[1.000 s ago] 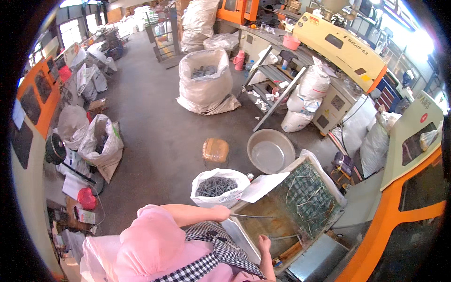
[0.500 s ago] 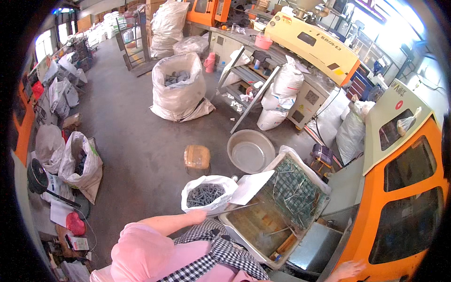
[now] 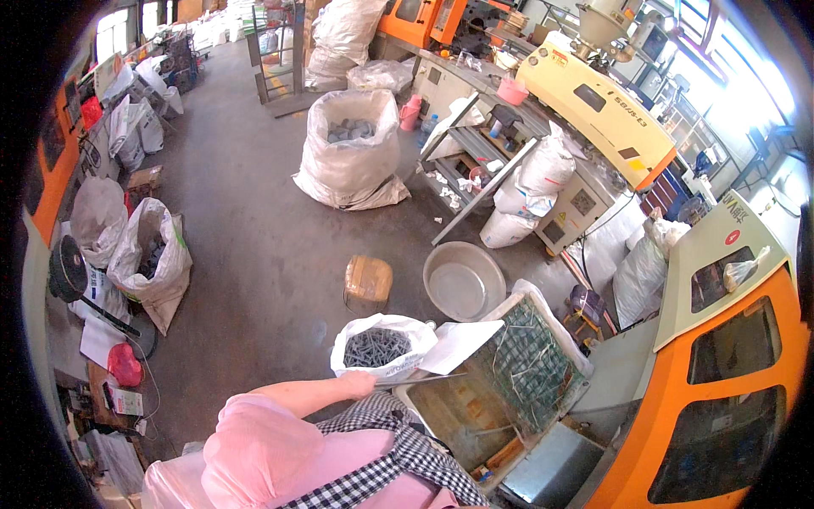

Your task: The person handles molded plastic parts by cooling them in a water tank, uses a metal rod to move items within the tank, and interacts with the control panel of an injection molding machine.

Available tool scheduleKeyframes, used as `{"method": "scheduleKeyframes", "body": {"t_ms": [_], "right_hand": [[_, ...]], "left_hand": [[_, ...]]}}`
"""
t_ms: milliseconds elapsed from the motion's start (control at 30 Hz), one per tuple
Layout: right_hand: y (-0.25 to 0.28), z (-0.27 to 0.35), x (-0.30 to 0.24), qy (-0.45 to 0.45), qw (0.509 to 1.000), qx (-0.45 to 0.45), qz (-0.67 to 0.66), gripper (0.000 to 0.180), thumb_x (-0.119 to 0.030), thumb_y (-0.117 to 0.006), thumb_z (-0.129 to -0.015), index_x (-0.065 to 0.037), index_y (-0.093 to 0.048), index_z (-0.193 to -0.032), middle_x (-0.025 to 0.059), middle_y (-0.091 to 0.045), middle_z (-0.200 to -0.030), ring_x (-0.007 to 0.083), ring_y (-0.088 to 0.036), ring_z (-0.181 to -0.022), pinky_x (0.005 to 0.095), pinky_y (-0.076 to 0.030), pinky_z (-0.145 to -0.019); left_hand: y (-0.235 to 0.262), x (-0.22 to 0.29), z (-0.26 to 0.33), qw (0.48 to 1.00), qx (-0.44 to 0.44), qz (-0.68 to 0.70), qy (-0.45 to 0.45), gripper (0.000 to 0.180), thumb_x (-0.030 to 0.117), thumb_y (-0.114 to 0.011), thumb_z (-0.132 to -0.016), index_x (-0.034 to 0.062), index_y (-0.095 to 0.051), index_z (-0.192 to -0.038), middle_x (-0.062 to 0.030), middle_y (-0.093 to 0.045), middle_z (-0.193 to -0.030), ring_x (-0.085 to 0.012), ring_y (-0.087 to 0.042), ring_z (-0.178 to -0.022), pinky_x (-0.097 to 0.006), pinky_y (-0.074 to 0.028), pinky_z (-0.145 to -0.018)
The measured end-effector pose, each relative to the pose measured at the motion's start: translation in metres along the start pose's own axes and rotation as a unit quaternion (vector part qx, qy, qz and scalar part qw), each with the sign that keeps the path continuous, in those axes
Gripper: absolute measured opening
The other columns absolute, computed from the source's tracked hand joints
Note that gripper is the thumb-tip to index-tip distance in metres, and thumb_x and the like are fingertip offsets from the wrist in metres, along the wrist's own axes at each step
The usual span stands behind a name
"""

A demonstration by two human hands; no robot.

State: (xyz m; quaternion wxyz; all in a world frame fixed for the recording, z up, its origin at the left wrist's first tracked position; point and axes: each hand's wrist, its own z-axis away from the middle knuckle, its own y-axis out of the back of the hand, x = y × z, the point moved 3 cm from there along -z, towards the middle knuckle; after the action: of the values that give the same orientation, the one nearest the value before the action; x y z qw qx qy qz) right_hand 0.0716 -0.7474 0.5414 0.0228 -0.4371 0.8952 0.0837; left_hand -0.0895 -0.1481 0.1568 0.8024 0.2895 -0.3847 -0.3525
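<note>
My left hand (image 3: 357,386) reaches out from a pink sleeve and grips the end of a thin metal rod (image 3: 424,379). The rod points right over the edge of an open metal box (image 3: 454,416). A wire mesh panel (image 3: 530,369) leans inside that box. Just beyond the hand stands a white sack of small dark parts (image 3: 379,346), with a white sheet (image 3: 458,343) beside it. My right hand is out of view.
A round metal basin (image 3: 462,282) and a brown wrapped block (image 3: 369,280) sit on the concrete floor ahead. A large white sack (image 3: 352,153) stands further off, smaller sacks (image 3: 148,259) at the left. Orange and yellow machines (image 3: 721,356) line the right.
My right hand, seen low beside the box a second ago, has left the view. The left hand stays on the rod. The view has shifted as my head moved.
</note>
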Motion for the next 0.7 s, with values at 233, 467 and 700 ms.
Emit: {"method": "scheduleKeyframes", "body": {"t_ms": [233,467,700], "right_hand": [[-0.152,0.045,0.125,-0.22,0.963,-0.152,-0.043,0.038,-0.023,-0.05,-0.08,0.0,-0.04,-0.108,0.0229,-0.058,-0.077,0.0369,-0.06,-0.067,0.0468,-0.048,-0.052],[-0.115,0.042,0.087,-0.196,0.971,-0.135,-0.023,0.044,-0.027,-0.051,-0.08,0.004,-0.04,-0.109,0.0197,-0.058,-0.074,0.0345,-0.06,-0.065,0.0446,-0.048,-0.052],[-0.153,0.042,0.124,-0.128,0.991,0.0,0.026,0.061,-0.034,-0.053,-0.079,0.012,-0.03,-0.113,0.0121,-0.056,-0.056,0.0311,-0.057,-0.046,0.0411,-0.044,-0.037]], "left_hand": [[0.003,-0.003,-0.009,0.998,-0.02,0.006,-0.058,0.03,0.026,-0.045,-0.08,0.0051,-0.056,-0.098,-0.02,-0.059,-0.092,-0.0342,-0.058,-0.086,-0.045,-0.046,-0.073],[0.0,-0.008,-0.017,0.998,0.005,0.025,-0.053,0.028,0.026,-0.046,-0.08,0.0052,-0.053,-0.097,-0.0192,-0.06,-0.091,-0.0343,-0.059,-0.085,-0.046,-0.046,-0.072],[-0.006,-0.007,-0.034,0.997,0.005,0.014,-0.075,0.028,0.029,-0.048,-0.082,0.007,-0.052,-0.099,-0.0191,-0.06,-0.09,-0.0346,-0.059,-0.085,-0.046,-0.047,-0.071]]}}
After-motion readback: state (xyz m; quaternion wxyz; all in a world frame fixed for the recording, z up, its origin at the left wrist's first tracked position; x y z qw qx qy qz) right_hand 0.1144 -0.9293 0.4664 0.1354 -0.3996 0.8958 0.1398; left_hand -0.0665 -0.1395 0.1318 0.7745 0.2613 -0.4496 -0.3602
